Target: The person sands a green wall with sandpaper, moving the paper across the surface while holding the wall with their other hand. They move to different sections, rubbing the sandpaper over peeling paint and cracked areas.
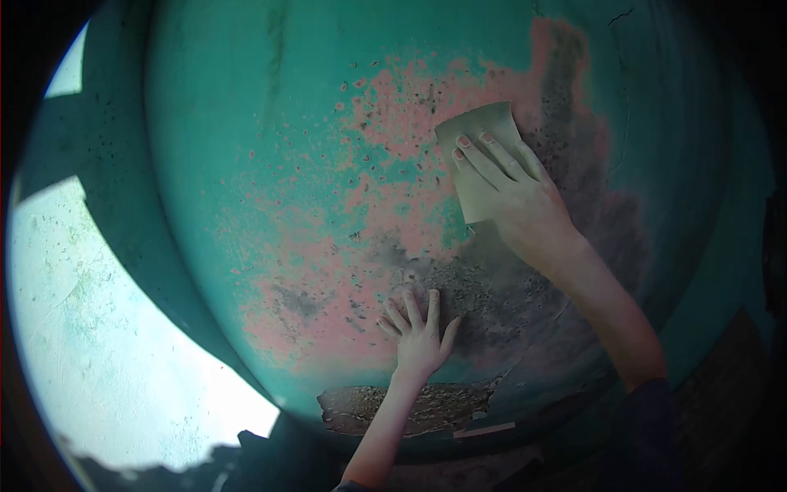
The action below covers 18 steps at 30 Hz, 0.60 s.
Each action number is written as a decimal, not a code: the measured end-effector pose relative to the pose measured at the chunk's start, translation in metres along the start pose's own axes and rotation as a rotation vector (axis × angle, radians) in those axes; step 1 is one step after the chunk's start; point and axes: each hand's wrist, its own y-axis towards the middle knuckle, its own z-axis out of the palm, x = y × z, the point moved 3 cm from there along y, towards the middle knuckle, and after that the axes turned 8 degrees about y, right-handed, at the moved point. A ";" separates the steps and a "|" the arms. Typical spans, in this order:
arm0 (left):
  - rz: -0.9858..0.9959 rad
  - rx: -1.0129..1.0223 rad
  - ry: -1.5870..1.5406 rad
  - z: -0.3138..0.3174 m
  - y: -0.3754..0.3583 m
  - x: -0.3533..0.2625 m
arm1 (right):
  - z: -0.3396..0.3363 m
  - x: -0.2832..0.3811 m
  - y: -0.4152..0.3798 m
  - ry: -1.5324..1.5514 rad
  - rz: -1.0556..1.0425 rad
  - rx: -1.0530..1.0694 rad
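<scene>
The left hand (420,346) lies with spread fingers on the lower, pink and grey patch (316,320) of the green wall (221,164). Farther up and to the right, the right hand (520,201) presses a sheet of sandpaper (475,193) flat against the wall, fingers extended.

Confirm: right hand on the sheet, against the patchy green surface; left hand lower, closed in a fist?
No fist: head view shows the left hand open, fingers spread. Rest holds: it's lower, right hand on the sheet against the green surface.
</scene>
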 end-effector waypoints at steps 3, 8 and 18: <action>0.010 -0.001 0.026 0.002 -0.002 0.000 | 0.007 0.002 -0.029 -0.024 0.043 0.061; 0.019 0.008 0.022 0.000 -0.003 0.001 | 0.024 0.012 -0.092 -0.022 0.177 0.198; 0.019 -0.011 0.050 0.005 -0.003 0.003 | 0.047 0.035 -0.094 0.092 0.359 0.047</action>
